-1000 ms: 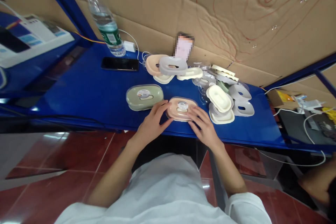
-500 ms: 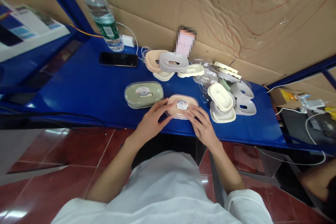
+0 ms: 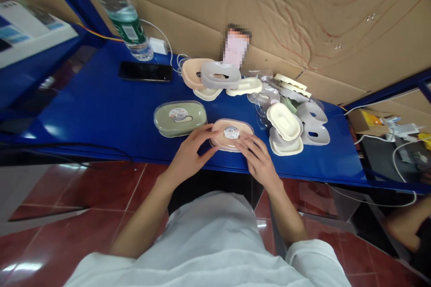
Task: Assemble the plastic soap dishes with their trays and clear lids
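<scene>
Little is changing: the person's left hand (image 3: 188, 154) is still gripping the left end of the peach box (image 3: 231, 132) — the right hand (image 3: 260, 160) gripping its right end. The box is sitting near the surface's (image 3: 101, 110) front edge, beside the green box (image 3: 180, 119), so handling is seemingly continuing.

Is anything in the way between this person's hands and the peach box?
Nothing visible. The left hand has its fingers at the left end of the peach box, and the right hand has its fingers on the right end. The green box sits close by to the left, not in between.
</scene>
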`<control>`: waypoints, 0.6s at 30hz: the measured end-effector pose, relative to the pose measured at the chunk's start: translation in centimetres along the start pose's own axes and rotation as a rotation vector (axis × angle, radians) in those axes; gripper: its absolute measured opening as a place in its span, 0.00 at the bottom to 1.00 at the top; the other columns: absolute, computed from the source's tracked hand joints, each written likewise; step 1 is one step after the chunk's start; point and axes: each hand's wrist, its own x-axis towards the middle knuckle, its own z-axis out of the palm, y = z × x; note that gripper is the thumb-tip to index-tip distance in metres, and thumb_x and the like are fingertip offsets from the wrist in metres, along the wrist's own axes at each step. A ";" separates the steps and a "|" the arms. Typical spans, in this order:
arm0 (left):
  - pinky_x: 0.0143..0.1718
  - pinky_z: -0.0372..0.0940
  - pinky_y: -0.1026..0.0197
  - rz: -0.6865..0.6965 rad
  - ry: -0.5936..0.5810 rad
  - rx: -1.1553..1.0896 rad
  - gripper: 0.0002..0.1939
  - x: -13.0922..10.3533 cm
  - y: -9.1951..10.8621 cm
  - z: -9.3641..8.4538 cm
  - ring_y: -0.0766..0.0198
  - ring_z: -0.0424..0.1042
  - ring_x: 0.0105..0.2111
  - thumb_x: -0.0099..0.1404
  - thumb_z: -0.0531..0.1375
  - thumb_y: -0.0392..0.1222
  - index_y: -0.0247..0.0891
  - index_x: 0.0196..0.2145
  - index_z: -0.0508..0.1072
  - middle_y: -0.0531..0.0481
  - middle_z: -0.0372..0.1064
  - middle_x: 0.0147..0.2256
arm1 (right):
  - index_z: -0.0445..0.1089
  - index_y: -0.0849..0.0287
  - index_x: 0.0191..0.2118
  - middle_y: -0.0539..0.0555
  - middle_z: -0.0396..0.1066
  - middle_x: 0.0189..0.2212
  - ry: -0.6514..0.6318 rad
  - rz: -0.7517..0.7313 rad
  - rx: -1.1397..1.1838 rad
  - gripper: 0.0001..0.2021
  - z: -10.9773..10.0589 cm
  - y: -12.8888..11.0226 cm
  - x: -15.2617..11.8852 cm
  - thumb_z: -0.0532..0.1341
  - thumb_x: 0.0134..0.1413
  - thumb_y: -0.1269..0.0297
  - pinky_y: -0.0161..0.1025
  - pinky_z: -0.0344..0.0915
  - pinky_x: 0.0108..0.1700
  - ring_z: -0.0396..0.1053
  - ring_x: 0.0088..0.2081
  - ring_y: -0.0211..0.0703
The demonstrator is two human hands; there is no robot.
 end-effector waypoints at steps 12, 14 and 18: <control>0.68 0.67 0.47 0.008 0.005 0.055 0.20 -0.3 0.2 0.6 0.53 0.71 0.67 0.77 0.61 0.47 0.47 0.64 0.71 0.43 0.69 0.68 | 0.62 0.43 0.75 0.57 0.72 0.66 0.040 0.044 0.055 0.29 0.4 0.2 -0.2 0.58 0.74 0.73 0.62 0.68 0.72 0.65 0.72 0.55; 0.67 0.68 0.47 0.020 0.069 0.131 0.21 -0.9 0.4 0.8 0.53 0.72 0.66 0.78 0.60 0.45 0.48 0.65 0.70 0.44 0.70 0.66 | 0.63 0.43 0.74 0.57 0.72 0.67 0.036 0.056 0.048 0.29 0.5 0.3 -0.3 0.57 0.75 0.72 0.62 0.68 0.72 0.65 0.72 0.55; 0.71 0.55 0.27 -0.010 0.343 0.503 0.22 -2.1 -0.1 -0.4 0.40 0.67 0.68 0.73 0.65 0.41 0.55 0.62 0.76 0.42 0.68 0.68 | 0.62 0.42 0.75 0.56 0.72 0.66 0.030 0.055 0.039 0.29 0.3 -0.1 -0.2 0.57 0.75 0.72 0.62 0.69 0.72 0.66 0.71 0.55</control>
